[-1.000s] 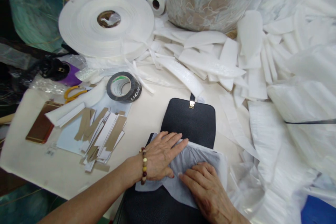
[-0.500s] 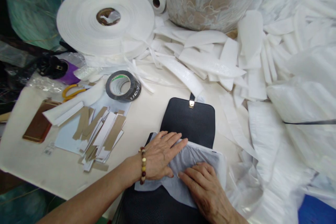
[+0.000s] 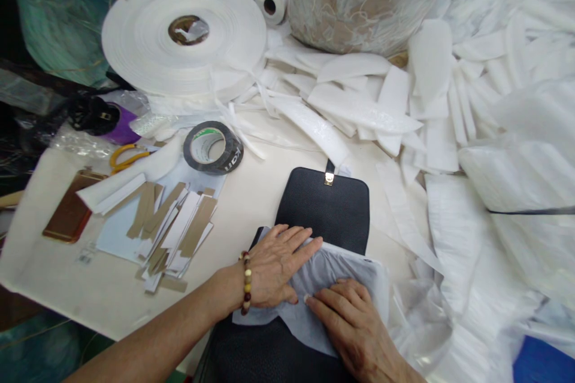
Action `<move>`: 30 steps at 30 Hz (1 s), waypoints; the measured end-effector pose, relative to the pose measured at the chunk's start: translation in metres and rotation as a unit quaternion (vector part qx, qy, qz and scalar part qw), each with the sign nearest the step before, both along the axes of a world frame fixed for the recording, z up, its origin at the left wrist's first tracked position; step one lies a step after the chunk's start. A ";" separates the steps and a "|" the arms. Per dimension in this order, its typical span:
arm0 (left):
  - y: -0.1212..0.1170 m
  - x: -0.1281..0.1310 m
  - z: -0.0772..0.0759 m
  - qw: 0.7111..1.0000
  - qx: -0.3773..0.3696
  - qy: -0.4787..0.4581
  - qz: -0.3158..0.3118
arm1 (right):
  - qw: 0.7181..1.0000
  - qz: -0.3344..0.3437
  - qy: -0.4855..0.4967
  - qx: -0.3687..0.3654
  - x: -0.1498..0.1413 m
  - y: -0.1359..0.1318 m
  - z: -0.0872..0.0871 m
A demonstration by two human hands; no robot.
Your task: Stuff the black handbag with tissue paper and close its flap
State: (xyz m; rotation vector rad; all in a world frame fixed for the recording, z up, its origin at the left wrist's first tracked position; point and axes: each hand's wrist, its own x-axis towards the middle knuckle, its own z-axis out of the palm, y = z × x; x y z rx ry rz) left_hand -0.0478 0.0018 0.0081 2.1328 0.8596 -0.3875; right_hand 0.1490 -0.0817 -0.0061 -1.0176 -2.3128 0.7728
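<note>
A black handbag [image 3: 274, 350] lies on the table at the bottom middle, its flap [image 3: 324, 206] folded open away from me and a gold clasp [image 3: 329, 178] at the flap's far edge. Thin white tissue paper [image 3: 309, 272] covers the near part of the bag and is creased. My left hand [image 3: 274, 266], with a beaded bracelet on the wrist, rests flat on the tissue, fingers stretched out. On the paper's right side presses my right hand [image 3: 348, 317]; its fingers are bent, the thumb apart from them, and some fingertips are hidden.
Left of the bag lie cardboard and paper strips [image 3: 175, 233], a brown phone [image 3: 74, 206], yellow-handled scissors [image 3: 123, 157] and a black tape roll [image 3: 213, 148]. Behind stand a large white roll [image 3: 139, 30] and a plastic-wrapped bundle [image 3: 345, 18]. White foam pieces [image 3: 359, 108] pile up at right.
The view has shifted very slightly. Both hands, the tissue paper and the bag stay in the same places relative to each other.
</note>
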 end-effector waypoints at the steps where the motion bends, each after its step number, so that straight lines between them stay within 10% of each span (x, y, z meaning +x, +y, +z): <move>1: 0.000 0.000 0.000 1.000 0.001 -0.001 0.001 | 1.000 0.000 -0.006 0.005 0.000 0.000 0.000; 30: -0.002 0.000 0.000 1.000 0.003 -0.003 0.014 | 0.995 -0.008 -0.080 0.053 -0.004 -0.006 0.000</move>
